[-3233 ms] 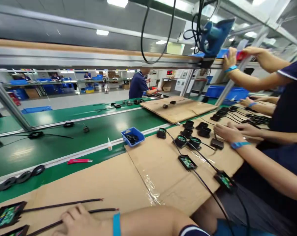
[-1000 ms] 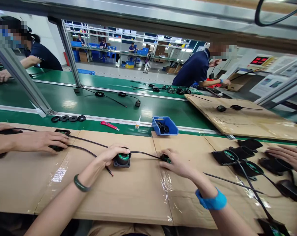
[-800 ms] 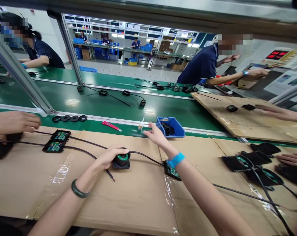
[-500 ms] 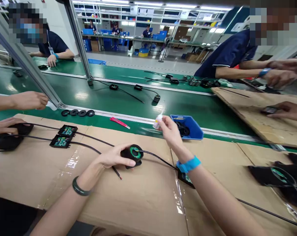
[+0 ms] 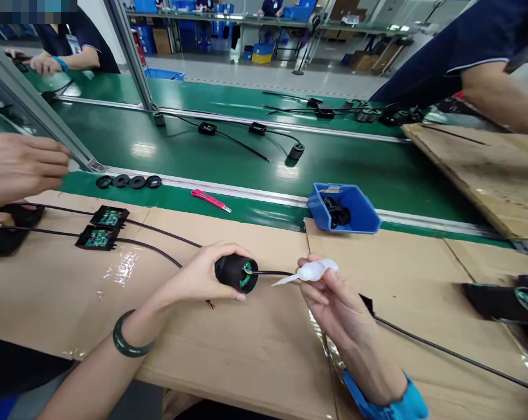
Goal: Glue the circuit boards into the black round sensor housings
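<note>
At the centre of the frame, the person's left hand (image 5: 202,273) is wrapped around a black housing (image 5: 229,272), tilting it so that its open end, with a green ring (image 5: 246,275) inside, faces right. A cable (image 5: 272,273) runs out of that end. Right of centre, the right hand (image 5: 340,303) grips a white bottle (image 5: 318,270) between thumb and fingers; its thin nozzle points left toward the housing, just in front of the cable and apart from the opening. A dark bangle (image 5: 124,337) circles the left wrist, a blue band (image 5: 390,402) the right.

Both hands are above cardboard (image 5: 228,356). At centre left lie two circuit boxes (image 5: 98,237) side by side; beyond them, at the left edge, is a co-worker's hand (image 5: 25,166), blurred.

Farther up, a row of black rings (image 5: 136,182), a red cutter (image 5: 210,200) and a blue bin (image 5: 360,213) holding black parts (image 5: 339,216) stretch from left to right. Across the upper middle, small cabled units (image 5: 296,151) lie on the green surface (image 5: 228,157).
</note>
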{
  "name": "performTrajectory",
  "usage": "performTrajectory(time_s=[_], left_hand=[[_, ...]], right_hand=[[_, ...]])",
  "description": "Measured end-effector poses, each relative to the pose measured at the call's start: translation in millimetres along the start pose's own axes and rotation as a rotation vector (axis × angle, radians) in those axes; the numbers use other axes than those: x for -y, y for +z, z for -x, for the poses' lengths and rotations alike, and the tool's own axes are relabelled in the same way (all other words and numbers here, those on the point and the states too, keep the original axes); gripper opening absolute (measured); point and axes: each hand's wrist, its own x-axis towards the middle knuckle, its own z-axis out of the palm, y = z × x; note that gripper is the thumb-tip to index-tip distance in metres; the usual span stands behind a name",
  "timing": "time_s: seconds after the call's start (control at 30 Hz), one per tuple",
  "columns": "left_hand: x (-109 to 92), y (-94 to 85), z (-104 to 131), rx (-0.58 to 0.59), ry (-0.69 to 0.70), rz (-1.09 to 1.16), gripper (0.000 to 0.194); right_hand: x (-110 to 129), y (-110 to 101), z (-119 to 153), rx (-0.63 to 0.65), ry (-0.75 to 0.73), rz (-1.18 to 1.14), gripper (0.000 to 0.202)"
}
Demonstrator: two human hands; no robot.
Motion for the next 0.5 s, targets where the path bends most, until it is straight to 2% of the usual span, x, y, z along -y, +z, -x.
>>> performTrajectory(time_s=[0.17,0.4,0.5], left_hand=[[-2.1,0.5,-0.8,-0.006,-0.010,-0.072,0.052],[-3.6,2.8,1.4,-0.007,-0.034,-0.162,0.058],[-2.7,4.3,1.4,-0.009,-0.025,-0.179,0.057]], right_hand=[[4.8,15.1,2.8,-0.029,-0.099,0.089,0.030],[8.5,25.3,23.5,0.048,-0.401,0.534,0.013],[9.4,26.2,29.6,0.083,-0.550,0.757,0.013]])
